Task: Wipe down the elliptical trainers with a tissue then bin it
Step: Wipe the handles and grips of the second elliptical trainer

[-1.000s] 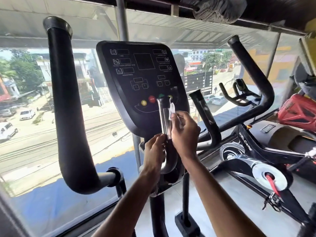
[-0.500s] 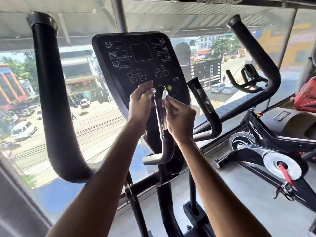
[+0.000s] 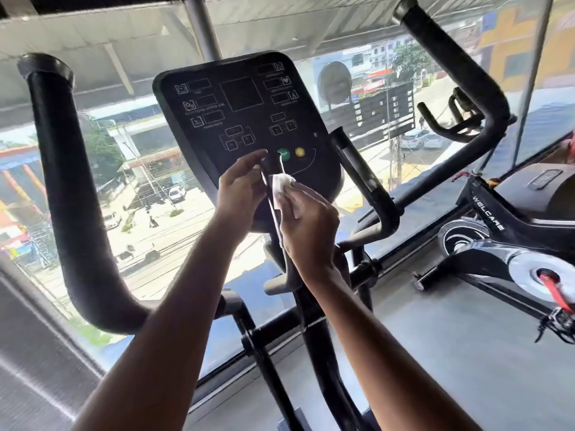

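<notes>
Tissue [image 3: 283, 185] on grip bar [image 3: 273, 209] (window [image 3: 149, 194] behind).

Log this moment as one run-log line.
wipe | right hand presses tissue on inner grip | left hand steadies grip | bin unseen

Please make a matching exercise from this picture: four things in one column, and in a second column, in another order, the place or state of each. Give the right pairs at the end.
Things:
1. tissue
2. left hand
3. green button
4. exercise bike

Places or states:
A. on the console, left of the yellow button
B. on the floor to the right of the elliptical
C. crumpled in the right hand, against the inner handle
D. fingers at the top of the inner handle

Pairs: 1-C, 2-D, 3-A, 4-B
</notes>
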Action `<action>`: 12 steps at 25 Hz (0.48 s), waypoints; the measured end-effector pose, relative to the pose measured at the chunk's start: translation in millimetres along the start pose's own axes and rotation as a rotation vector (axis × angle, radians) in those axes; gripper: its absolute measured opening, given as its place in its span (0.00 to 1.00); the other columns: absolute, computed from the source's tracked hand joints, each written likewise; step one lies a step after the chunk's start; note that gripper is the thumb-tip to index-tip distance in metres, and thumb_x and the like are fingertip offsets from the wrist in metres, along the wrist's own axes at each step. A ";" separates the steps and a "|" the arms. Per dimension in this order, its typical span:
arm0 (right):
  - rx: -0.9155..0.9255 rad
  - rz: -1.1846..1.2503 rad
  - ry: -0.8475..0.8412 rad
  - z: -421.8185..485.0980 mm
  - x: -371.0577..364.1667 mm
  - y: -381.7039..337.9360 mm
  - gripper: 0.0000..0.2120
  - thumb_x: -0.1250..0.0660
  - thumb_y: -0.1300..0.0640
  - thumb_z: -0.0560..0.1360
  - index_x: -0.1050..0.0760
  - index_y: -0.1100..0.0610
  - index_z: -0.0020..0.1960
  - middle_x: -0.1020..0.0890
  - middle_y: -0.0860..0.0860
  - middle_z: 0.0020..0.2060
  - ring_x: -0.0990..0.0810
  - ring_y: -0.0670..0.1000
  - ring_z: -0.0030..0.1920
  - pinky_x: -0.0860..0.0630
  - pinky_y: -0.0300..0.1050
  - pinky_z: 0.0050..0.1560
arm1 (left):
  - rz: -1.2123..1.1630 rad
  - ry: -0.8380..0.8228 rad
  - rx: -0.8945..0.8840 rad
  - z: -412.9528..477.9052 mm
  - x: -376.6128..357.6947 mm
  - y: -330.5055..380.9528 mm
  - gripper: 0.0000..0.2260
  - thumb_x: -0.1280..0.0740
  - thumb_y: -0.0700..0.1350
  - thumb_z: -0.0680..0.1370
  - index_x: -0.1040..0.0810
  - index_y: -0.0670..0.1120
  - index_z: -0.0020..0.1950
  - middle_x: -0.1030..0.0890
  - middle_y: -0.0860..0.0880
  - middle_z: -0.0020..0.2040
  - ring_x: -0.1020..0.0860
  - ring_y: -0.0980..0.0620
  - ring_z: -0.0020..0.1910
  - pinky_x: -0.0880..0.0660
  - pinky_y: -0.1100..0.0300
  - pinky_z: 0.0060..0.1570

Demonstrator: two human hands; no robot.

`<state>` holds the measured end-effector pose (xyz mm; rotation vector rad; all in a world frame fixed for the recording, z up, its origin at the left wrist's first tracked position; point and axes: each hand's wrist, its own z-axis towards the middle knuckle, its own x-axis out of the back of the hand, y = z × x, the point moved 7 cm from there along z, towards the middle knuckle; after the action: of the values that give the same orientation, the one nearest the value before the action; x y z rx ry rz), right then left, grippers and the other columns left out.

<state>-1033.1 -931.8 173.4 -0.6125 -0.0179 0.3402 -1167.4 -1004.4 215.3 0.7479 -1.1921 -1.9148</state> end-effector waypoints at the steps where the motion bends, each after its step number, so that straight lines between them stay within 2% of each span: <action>1: 0.049 -0.071 -0.025 3.2 -4.7 -9.1 0.07 0.29 0.61 0.77 0.15 0.60 0.53 0.15 0.52 0.55 0.17 0.51 0.55 0.20 0.41 0.56 | -0.009 0.004 0.014 -1.1 2.0 -0.4 0.15 0.42 0.34 0.83 0.19 0.42 0.64 0.18 0.42 0.52 0.19 0.47 0.47 0.21 0.57 0.46; 3: 0.181 -0.179 -0.129 3.0 -15.3 -27.2 0.10 0.32 0.59 0.75 0.16 0.58 0.54 0.18 0.51 0.58 0.22 0.52 0.57 0.23 0.38 0.53 | 0.008 0.003 0.032 -3.1 3.7 1.1 0.15 0.40 0.37 0.83 0.19 0.43 0.65 0.17 0.45 0.53 0.18 0.49 0.49 0.20 0.58 0.47; 5: 0.251 -0.208 -0.182 3.5 -21.5 -33.5 0.16 0.36 0.55 0.73 0.17 0.59 0.57 0.19 0.52 0.58 0.24 0.52 0.58 0.24 0.36 0.53 | 0.052 -0.006 0.028 -3.2 3.8 5.2 0.14 0.39 0.43 0.85 0.21 0.42 0.68 0.16 0.51 0.53 0.17 0.56 0.49 0.20 0.63 0.47; 7: 0.308 -0.221 -0.183 3.4 -25.6 -33.0 0.14 0.35 0.57 0.74 0.17 0.61 0.54 0.18 0.53 0.57 0.24 0.51 0.58 0.22 0.37 0.53 | 0.086 0.007 0.018 -3.6 4.9 9.9 0.13 0.40 0.44 0.85 0.20 0.43 0.66 0.14 0.56 0.47 0.16 0.61 0.45 0.20 0.66 0.43; 9: 0.322 -0.209 -0.153 -3.4 -20.2 -27.7 0.09 0.34 0.60 0.77 0.16 0.61 0.51 0.17 0.52 0.55 0.23 0.49 0.57 0.20 0.37 0.53 | 0.104 -0.008 0.028 -3.4 4.8 9.7 0.13 0.40 0.42 0.85 0.19 0.44 0.65 0.14 0.52 0.50 0.15 0.57 0.47 0.20 0.62 0.46; 12: 0.056 -0.037 0.017 -13.3 11.5 1.8 0.05 0.29 0.60 0.79 0.16 0.61 0.52 0.14 0.50 0.49 0.18 0.45 0.50 0.20 0.39 0.52 | 0.115 -0.008 0.015 -3.9 7.2 5.9 0.14 0.39 0.38 0.82 0.17 0.46 0.62 0.14 0.45 0.55 0.16 0.45 0.54 0.21 0.50 0.56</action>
<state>-1021.2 -934.2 160.5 -0.5587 -0.0035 0.2983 -1166.6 -1013.9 218.5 0.6656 -1.2296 -1.8176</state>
